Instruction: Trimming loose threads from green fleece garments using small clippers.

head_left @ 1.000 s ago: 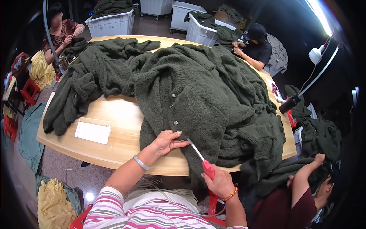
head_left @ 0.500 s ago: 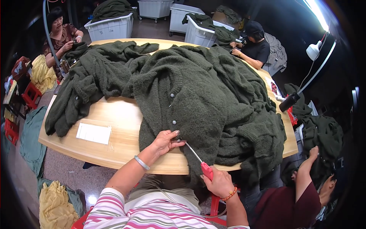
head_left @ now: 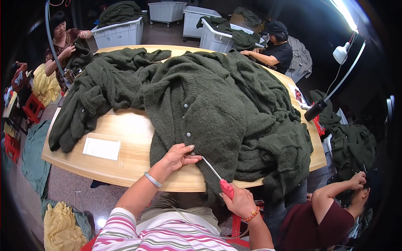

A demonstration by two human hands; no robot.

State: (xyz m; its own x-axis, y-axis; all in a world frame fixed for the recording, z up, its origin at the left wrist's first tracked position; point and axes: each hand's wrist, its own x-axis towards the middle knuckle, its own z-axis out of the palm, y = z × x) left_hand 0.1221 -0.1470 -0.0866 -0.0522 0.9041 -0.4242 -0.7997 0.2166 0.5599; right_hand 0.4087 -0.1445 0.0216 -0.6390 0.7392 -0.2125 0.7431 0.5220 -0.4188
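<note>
A dark green knitted cardigan (head_left: 215, 119) lies spread before me, with a column of dark, speckled round buttons (head_left: 188, 134) along its front. At the near end of that column my left hand (head_left: 178, 157) is closed, pinching the front edge beside the lowest visible button. My right hand (head_left: 242, 203) wraps round the pink handle of a tool (head_left: 227, 189) with a long thin metal shaft. The shaft slants up and left, its tip close to my left fingertips. Whether the tip touches the button or the knit, I cannot tell. A thin cord trails below my right hand.
More dark green knitwear (head_left: 102, 85) covers the wooden table (head_left: 130, 125), where a white paper (head_left: 101, 148) lies at left. People work at far left, far right and near right. White bins (head_left: 119, 34) stand behind; a lamp on a curved arm (head_left: 351, 73) leans in at right.
My hands and the tool hold nearly the same pose. The near-right person has raised a hand to the head; the far-left person's hands have moved apart, lifting the green garment.
</note>
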